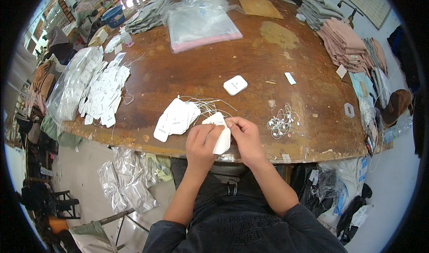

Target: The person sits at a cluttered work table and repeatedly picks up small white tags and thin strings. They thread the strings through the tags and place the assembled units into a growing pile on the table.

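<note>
Near the table's front edge, my left hand [202,141] is closed around a small stack of white hang tags [221,144]. The thumb and fingers of my right hand [246,140] are pinched together at the stack's upper right edge; what lies between them is too small to make out. White strings [206,105] spread over the table just beyond my hands. Left of my left hand lies a fanned pile of white hang tags [172,122] with printing on them. A neat block of white rounded tags [235,85] sits farther off, and a tangle of white strings [284,122] is to the right.
A large heap of tags [106,92] lies at the left beside a clear plastic bag [73,85]. Clear plastic bags [203,29] are stacked at the back. Folded grey garments [149,15] and pink garments [346,42] line the far edges. Wrapped packages [129,181] are on the floor.
</note>
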Available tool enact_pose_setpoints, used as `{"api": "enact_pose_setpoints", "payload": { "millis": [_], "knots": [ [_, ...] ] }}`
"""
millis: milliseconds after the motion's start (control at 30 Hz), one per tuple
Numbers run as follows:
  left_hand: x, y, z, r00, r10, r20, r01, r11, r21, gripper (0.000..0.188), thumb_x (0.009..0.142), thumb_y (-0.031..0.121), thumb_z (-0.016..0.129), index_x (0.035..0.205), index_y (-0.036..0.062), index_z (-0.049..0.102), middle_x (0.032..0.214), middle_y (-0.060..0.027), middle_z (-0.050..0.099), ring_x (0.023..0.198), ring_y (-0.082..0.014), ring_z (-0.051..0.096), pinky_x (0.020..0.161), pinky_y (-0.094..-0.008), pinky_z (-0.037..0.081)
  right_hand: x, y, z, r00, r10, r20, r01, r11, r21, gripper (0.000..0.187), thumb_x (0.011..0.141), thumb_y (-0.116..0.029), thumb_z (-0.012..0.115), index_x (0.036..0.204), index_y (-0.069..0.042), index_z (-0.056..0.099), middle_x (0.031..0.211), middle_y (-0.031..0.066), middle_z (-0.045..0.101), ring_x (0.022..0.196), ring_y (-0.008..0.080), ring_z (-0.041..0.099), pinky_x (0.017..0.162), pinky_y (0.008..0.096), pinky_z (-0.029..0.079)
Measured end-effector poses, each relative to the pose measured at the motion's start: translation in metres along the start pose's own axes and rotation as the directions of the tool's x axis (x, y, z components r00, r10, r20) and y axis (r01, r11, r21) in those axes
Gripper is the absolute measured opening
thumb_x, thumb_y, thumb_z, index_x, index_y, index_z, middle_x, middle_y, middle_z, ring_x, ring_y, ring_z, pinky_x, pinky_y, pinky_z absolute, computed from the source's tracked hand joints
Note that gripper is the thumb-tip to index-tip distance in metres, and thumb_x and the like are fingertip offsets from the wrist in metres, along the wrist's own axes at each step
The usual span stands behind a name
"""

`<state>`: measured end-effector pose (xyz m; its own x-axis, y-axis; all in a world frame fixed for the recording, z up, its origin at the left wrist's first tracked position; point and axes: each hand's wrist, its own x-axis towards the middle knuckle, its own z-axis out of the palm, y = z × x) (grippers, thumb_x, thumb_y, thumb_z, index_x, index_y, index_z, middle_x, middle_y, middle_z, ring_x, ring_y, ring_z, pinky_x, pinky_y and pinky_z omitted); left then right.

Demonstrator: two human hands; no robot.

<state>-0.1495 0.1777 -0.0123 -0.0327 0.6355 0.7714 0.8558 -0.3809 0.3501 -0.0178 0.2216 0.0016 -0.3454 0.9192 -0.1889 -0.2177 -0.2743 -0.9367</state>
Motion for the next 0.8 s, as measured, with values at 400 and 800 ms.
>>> {"api": "enact_pose_setpoints", "payload": {
  "millis": [400,800],
  "knots": [
    [-0.01,-0.033,-0.03,0.677,-0.612,0.409,0.735,0.595,-0.325,0.028,0.085,0.011,0.069,0.11,0.0011,0.065,0.095,-0.0042,0.067,0.086,-0.0128,0.059,0.078,-0.0298,0.049,0.015,-0.035,-0.091,0.796,-0.587,0.146,0.417,0.359,-0.835,0.016,0.084,-0.018,0.072,0.085,-0.002,0.066,0.078,0.0092,0.063,0.076,0.0218,0.059,0.069,0.0346,0.047],
    [0.009,-0.093,-0.068,0.689,-0.725,0.004,0.724,0.689,0.021,0.036,0.086,0.021,0.074,0.112,-0.0024,0.064,0.102,-0.0117,0.068,0.09,-0.0185,0.062,0.082,-0.0349,0.05,0.002,-0.037,-0.131,0.865,-0.477,0.154,0.286,0.216,-0.934,0.013,0.083,-0.001,0.061,0.095,-0.002,0.066,0.087,0.0134,0.064,0.085,0.0323,0.061,0.074,0.0378,0.049]
  ]
}}
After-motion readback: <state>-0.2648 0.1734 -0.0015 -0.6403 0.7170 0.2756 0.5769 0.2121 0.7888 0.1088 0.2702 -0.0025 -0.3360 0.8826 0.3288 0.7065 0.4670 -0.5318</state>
